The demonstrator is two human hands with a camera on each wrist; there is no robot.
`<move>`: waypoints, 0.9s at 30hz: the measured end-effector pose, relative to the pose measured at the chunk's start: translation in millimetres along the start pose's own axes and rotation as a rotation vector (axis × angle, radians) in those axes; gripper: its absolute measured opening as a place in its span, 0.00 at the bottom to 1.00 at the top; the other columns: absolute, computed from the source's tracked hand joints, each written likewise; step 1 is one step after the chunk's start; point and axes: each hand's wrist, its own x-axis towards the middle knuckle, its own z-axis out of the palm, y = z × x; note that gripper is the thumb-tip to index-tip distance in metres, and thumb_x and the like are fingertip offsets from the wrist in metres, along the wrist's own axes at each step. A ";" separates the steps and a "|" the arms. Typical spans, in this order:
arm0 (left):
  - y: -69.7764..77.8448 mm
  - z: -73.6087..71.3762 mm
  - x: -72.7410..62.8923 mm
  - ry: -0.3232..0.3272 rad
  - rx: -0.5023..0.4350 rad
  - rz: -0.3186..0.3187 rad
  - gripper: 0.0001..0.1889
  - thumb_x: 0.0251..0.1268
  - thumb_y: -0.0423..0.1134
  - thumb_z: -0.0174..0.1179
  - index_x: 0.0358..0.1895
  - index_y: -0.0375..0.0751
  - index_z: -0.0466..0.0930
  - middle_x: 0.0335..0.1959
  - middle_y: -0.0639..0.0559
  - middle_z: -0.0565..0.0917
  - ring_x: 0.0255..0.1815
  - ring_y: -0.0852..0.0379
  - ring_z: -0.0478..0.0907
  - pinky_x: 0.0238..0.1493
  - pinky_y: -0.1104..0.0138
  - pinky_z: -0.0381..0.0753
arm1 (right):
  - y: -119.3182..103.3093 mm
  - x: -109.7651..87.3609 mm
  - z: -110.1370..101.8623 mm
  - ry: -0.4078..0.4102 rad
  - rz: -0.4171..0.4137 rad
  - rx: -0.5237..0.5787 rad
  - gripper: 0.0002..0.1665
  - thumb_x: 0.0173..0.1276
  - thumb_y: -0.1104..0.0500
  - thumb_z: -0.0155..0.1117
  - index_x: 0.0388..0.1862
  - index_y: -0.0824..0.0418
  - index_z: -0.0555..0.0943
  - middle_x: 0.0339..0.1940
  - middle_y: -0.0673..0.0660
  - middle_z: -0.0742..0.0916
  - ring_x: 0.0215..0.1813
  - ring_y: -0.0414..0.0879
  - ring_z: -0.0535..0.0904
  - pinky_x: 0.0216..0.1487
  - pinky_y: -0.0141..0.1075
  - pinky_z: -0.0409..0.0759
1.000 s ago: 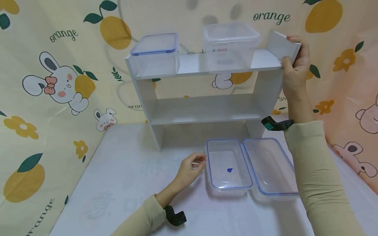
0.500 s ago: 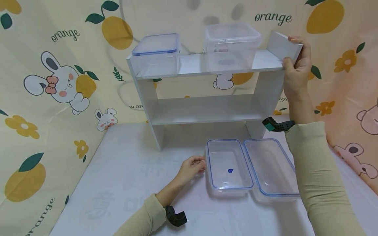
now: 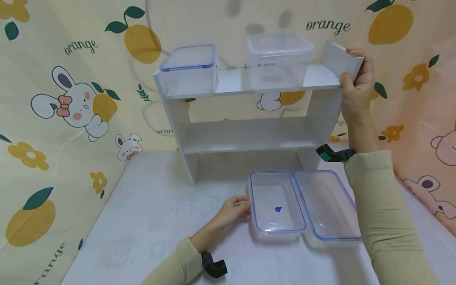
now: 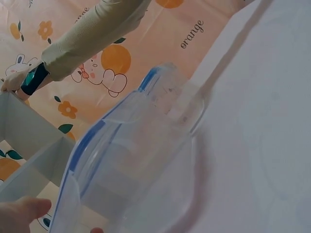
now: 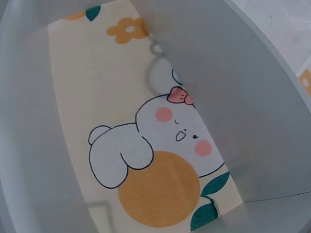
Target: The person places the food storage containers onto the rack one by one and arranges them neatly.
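Note:
My right hand (image 3: 358, 87) grips the upright end panel (image 3: 342, 59) at the top right of the white shelf (image 3: 249, 134), thumb on the near side. My left hand (image 3: 233, 209) is beside the left side of a clear plastic food container (image 3: 278, 198) with a blue-edged lid, its fingers at the container's side. In the left wrist view the thumb (image 4: 31, 208) stands apart from the container's rim, and only one other fingertip shows. A second clear container (image 3: 327, 206) lies close on the right. The right wrist view shows the shelf's inside, not the hand.
On the shelf's top board stand a blue-lidded clear container (image 3: 189, 71) at left and a taller clear-lidded container (image 3: 279, 61) toward the right. The shelf's middle board (image 3: 246, 134) shows bare. A white cloth (image 3: 142, 221) covers the table, and a printed curtain (image 3: 78, 166) hangs behind.
My left hand has moved slightly down and right along the container's left side, its fingers closer to it. The right hand keeps its grip on the shelf panel. The head view has shifted a little.

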 end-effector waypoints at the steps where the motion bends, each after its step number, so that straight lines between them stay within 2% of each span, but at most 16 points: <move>1: -0.5 0.6 0.2 -0.005 0.000 0.000 0.23 0.69 0.40 0.56 0.59 0.25 0.69 0.47 0.31 0.83 0.33 0.65 0.81 0.43 0.68 0.85 | 0.4 0.0 0.1 0.000 0.001 -0.003 0.25 0.63 0.79 0.44 0.53 0.57 0.73 0.65 0.54 0.73 0.68 0.48 0.66 0.77 0.35 0.62; 7: -2.2 2.4 3.1 -0.006 -0.007 -0.009 0.23 0.68 0.39 0.57 0.58 0.24 0.69 0.42 0.34 0.85 0.29 0.66 0.79 0.39 0.71 0.84 | 1.1 0.7 1.4 0.001 0.001 -0.002 0.25 0.63 0.79 0.44 0.53 0.57 0.73 0.65 0.53 0.74 0.68 0.48 0.66 0.77 0.34 0.62; 14: -1.5 4.9 4.4 0.007 -0.039 -0.034 0.21 0.63 0.37 0.61 0.54 0.28 0.69 0.31 0.50 0.85 0.25 0.65 0.78 0.37 0.71 0.83 | 0.6 1.2 2.9 0.007 0.002 0.003 0.25 0.63 0.78 0.45 0.53 0.57 0.73 0.65 0.54 0.74 0.67 0.48 0.66 0.77 0.36 0.62; 17: 0.0 4.9 3.2 0.011 -0.022 -0.050 0.21 0.62 0.37 0.63 0.53 0.30 0.69 0.32 0.50 0.85 0.25 0.64 0.78 0.38 0.70 0.83 | 0.9 1.4 2.9 0.009 0.002 0.004 0.25 0.63 0.78 0.45 0.53 0.57 0.73 0.66 0.54 0.74 0.67 0.48 0.66 0.77 0.35 0.62; 23: 2.3 2.2 2.5 -0.004 -0.007 -0.089 0.20 0.62 0.39 0.64 0.51 0.31 0.72 0.40 0.41 0.88 0.28 0.64 0.80 0.40 0.70 0.83 | 1.8 1.0 1.3 0.010 -0.003 0.014 0.25 0.63 0.78 0.45 0.53 0.57 0.73 0.66 0.54 0.74 0.67 0.48 0.66 0.76 0.36 0.63; 27: 1.3 2.5 1.5 -0.023 -0.024 -0.116 0.17 0.62 0.39 0.63 0.48 0.31 0.75 0.36 0.46 0.88 0.28 0.63 0.79 0.40 0.71 0.83 | 2.0 0.2 -0.1 0.012 0.005 0.012 0.25 0.63 0.78 0.45 0.53 0.57 0.73 0.66 0.54 0.73 0.67 0.48 0.66 0.76 0.36 0.63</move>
